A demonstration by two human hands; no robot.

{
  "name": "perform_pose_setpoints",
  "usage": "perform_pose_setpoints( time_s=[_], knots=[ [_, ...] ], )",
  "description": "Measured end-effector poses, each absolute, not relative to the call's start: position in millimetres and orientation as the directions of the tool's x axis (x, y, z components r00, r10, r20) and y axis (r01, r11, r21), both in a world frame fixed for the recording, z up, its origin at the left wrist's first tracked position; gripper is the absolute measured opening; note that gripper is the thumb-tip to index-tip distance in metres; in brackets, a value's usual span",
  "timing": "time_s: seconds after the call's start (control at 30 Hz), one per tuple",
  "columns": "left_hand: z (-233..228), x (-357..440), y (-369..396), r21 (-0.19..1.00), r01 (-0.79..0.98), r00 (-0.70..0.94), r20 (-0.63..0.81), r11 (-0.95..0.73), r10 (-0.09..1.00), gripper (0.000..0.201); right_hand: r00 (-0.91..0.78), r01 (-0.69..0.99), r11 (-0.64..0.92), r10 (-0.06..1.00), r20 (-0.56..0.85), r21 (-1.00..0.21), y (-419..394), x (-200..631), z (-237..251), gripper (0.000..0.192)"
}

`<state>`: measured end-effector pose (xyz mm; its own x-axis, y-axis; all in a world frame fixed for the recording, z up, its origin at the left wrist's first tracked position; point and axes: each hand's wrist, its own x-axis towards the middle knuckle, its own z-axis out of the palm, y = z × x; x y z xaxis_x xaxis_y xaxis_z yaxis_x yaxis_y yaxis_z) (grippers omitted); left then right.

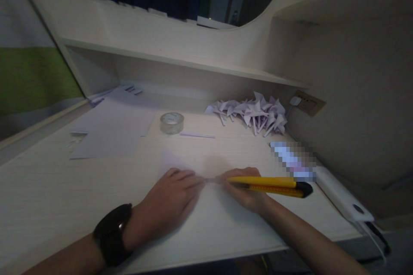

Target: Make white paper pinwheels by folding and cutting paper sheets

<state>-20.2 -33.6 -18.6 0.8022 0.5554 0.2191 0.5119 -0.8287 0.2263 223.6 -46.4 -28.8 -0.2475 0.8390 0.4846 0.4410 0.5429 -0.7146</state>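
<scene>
My right hand (245,189) grips a yellow utility knife (271,182) near its blade end, the black butt pointing right. The thin metal blade (211,180) reaches left to the fingertips of my left hand (172,200). Those fingers are bent and close together on a small piece of white paper (171,161), which shows just beyond the knuckles. Most of this paper is hidden by the hand. A black watch (112,234) is on my left wrist. Beyond the hands lie a thin paper stick (197,135) and a roll of clear tape (172,123).
Paper sheets (109,126) lie at the back left. Several white paper pinwheels (254,114) are heaped at the back right. A blurred-out phone-like object (290,161) and a white power strip (342,193) line the right edge. A shelf (180,62) overhangs the back of the desk (64,206).
</scene>
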Motion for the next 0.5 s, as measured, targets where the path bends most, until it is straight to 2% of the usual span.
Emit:
perform_pose_setpoints(
  time_s=[0.23, 0.5],
  knots=[
    [-19.0, -19.5, -35.1, 0.265, 0.481, 0.801, 0.255, -0.836, 0.541, 0.028, -0.282, 0.442, 0.548, 0.836, 0.47, -0.71, -45.2, 225.1, -31.0, 0.015],
    [-21.4, -23.8, -31.4, 0.177, 0.515, 0.801, 0.248, -0.839, 0.544, 0.032, -0.285, 0.442, 0.57, 0.822, 0.494, -0.693, -43.0, 228.5, -40.1, 0.014]
  ],
)
